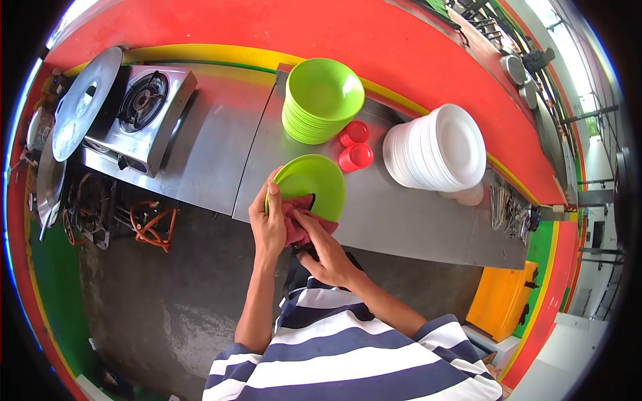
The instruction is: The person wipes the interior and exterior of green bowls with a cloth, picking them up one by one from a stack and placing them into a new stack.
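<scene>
A green bowl point(314, 177) is held tilted in front of my body, its inside facing me. My left hand point(269, 224) grips its left rim, with the thumb lying over the edge. In my right hand point(326, 250) is a dark pink cloth point(297, 217), pressed against the lower part of the bowl. Part of the cloth and some of the right fingertips are hidden. Behind the bowl, on the steel counter point(401, 220), stands a tall stack of green bowls point(314, 123). Two red cups point(356, 157) stand just right of that stack.
A stack of white plates point(428, 150) stands on the counter's right, with cutlery point(508, 214) at its far end. Leftward are a gas stove point(140, 110) and a large metal lid point(87, 103). An orange box point(501, 301) sits low at right. A red wall ledge point(267, 27) runs behind.
</scene>
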`<state>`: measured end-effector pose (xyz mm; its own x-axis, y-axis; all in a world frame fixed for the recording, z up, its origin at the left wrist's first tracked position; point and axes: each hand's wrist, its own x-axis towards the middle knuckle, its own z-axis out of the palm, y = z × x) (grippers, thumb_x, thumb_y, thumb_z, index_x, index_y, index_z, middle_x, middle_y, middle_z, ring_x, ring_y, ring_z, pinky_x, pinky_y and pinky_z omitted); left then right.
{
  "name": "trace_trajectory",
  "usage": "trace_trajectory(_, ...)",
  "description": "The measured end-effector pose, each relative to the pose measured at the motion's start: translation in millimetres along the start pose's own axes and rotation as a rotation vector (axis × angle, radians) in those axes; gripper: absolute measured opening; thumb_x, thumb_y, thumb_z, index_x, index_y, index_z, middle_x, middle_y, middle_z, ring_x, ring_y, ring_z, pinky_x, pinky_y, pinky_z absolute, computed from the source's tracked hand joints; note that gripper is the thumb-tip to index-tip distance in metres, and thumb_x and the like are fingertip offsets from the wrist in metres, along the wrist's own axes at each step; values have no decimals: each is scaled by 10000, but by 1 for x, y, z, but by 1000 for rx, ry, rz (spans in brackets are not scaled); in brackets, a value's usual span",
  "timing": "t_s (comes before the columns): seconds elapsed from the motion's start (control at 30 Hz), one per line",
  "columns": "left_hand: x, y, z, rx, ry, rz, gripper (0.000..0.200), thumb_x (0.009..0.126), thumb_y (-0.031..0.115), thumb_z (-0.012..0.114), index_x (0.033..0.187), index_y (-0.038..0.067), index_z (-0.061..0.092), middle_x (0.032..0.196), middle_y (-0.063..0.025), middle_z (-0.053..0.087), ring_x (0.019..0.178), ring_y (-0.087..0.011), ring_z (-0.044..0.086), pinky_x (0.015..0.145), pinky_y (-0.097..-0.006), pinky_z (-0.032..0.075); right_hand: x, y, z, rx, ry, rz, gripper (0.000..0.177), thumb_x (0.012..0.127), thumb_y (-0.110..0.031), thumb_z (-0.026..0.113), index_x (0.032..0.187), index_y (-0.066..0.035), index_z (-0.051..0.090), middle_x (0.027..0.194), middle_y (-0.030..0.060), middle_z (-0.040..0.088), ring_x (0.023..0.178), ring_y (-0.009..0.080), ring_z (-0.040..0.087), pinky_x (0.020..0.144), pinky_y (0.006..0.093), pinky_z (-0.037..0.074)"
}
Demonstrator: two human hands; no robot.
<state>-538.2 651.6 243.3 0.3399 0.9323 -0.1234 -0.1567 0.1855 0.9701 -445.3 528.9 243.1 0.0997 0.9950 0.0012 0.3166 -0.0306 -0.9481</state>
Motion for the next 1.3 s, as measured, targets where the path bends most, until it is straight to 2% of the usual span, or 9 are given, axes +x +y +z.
trace_trajectory(0.13,-32,-8,11,-250,-79,-102,520,1092,408,430,1323,-26,598,1085,-73,691,1007,-88,608,867,-227,489,-16,-3,-6,194,28,-26,892,785,30,607,1584,-11,212,1597,213,280,1515,334,247,1232,420,194)
trace_trajectory(0.23,-57,-10,8,-93,-100,-72,521,1097,406,416,1321,-27,599,1109,-71,685,1006,-98,611,869,-237,490,-43,-10,-2,92,-18,-55,915,781,17,637,1585,-7,202,1598,217,276,1518,339,239,1231,419,193)
trace_trajectory(0.37,-84,-21,-4,86,-101,8,573,1090,432,421,1366,-50,563,1182,-127,678,1085,-176,627,979,-306,483,-102,1,14,-228,-23,-133,848,811,-6,693,1550,10,277,1566,202,345,1444,366,368,1186,444,338)
trace_trajectory(0.4,-89,-24,-9,83,-139,-40,581,1087,439,426,1368,-51,564,1204,-126,672,1115,-175,611,1001,-306,465,-116,-2,17,-310,37,-148,823,757,101,683,1508,8,359,1505,187,431,1392,361,440,1140,428,412)
trace_trajectory(0.6,-138,-45,-18,145,-396,-215,590,1078,464,444,1351,-40,586,1185,-86,670,1083,-130,581,966,-277,453,-193,9,40,-695,185,-51,672,792,7,674,1434,-32,476,1476,119,501,1401,313,450,1148,451,391)
trace_trajectory(0.9,-192,-16,-38,174,-529,-259,564,1086,433,437,1371,-38,563,1273,-130,638,1191,-173,560,1060,-310,416,-233,-1,114,-534,281,30,796,696,40,692,1453,-43,457,1514,114,469,1428,318,424,1168,471,358)
trace_trajectory(1.07,-214,4,-58,270,-732,-108,715,984,305,527,1568,16,231,1435,-161,485,1266,-278,537,1095,-402,408,-221,-14,146,-195,433,10,853,678,40,745,1468,-26,431,1526,154,447,1400,343,443,1143,457,401)
trace_trajectory(1.23,-172,10,-97,233,-719,-197,715,896,278,547,1507,-42,355,1386,-173,546,1273,-273,527,1109,-379,384,-190,-33,169,-186,365,57,865,665,18,751,1464,-12,421,1520,177,441,1395,355,442,1139,459,411)
trace_trajectory(1.3,-132,14,-122,251,-790,-178,695,867,259,547,1467,-70,419,1362,-177,572,1261,-264,535,1104,-365,379,-174,-15,176,-345,348,-80,867,642,3,762,1446,-15,437,1513,174,449,1391,356,446,1141,459,409)
